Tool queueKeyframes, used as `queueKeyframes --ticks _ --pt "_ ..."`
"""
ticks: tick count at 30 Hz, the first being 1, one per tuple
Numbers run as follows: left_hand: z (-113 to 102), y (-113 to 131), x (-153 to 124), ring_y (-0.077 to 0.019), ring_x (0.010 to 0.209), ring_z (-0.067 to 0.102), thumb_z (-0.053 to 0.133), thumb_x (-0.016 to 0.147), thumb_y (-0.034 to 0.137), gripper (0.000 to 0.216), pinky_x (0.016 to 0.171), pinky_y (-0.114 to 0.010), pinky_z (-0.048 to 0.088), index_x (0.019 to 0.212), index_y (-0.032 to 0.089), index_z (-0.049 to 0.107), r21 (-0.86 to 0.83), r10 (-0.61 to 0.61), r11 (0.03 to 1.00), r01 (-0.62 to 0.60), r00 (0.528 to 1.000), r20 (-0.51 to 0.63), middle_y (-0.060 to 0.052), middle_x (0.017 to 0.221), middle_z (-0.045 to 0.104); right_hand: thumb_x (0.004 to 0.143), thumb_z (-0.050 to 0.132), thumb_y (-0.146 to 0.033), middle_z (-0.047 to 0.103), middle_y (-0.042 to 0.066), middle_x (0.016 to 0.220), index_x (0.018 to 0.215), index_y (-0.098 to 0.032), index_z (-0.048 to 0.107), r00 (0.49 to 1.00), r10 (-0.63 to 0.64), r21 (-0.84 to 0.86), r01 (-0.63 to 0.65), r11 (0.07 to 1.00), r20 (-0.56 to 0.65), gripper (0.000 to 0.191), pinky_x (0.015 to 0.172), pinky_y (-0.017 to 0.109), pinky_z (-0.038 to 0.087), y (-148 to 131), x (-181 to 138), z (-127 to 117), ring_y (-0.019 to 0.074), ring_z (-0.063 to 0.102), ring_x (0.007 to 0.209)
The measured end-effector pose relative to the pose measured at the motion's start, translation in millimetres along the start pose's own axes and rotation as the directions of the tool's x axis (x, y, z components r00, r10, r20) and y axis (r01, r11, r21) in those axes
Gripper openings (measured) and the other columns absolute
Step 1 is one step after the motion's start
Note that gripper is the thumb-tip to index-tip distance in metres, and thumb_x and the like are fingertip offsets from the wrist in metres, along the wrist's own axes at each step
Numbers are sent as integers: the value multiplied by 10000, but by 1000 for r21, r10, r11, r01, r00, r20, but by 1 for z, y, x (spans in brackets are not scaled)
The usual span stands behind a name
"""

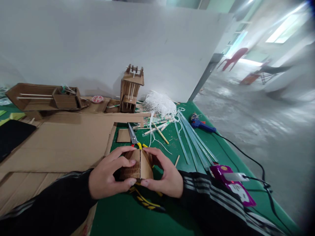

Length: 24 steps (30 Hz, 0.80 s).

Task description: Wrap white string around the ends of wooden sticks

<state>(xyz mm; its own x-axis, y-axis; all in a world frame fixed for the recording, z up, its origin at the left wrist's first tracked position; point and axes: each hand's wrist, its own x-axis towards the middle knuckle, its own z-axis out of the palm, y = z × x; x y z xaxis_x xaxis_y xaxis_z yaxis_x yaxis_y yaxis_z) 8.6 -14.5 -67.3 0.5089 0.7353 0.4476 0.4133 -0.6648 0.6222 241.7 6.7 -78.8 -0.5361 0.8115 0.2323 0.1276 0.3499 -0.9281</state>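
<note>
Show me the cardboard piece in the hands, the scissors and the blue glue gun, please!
Cardboard piece (145, 167): head view, on its face just right of the dark seam.
Scissors (133, 137): head view, on the metal blades.
Blue glue gun (202, 125): head view, on its blue body.

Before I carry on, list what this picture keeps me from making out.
Cardboard piece: far side hidden by its near faces, head view.
Scissors: handles partly hidden behind the cardboard piece, head view.
Black sheet: cut off by the left edge, head view.
Red chair: details blurred, head view.
</note>
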Motion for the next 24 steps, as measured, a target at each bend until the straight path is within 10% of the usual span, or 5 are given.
queueKeyframes --ticks 24 --pt "3 -1 -1 -314 1315 425 624 862 276 405 1027 -499 401 1232 234 465 68 48 997 -46 998 -29 -169 1451 393 723 775 -352 536 105 1267 1358 -235 362 1000 4 10 -4 1000 4 766 917 391 490 -1 1 0 259 577 1091"
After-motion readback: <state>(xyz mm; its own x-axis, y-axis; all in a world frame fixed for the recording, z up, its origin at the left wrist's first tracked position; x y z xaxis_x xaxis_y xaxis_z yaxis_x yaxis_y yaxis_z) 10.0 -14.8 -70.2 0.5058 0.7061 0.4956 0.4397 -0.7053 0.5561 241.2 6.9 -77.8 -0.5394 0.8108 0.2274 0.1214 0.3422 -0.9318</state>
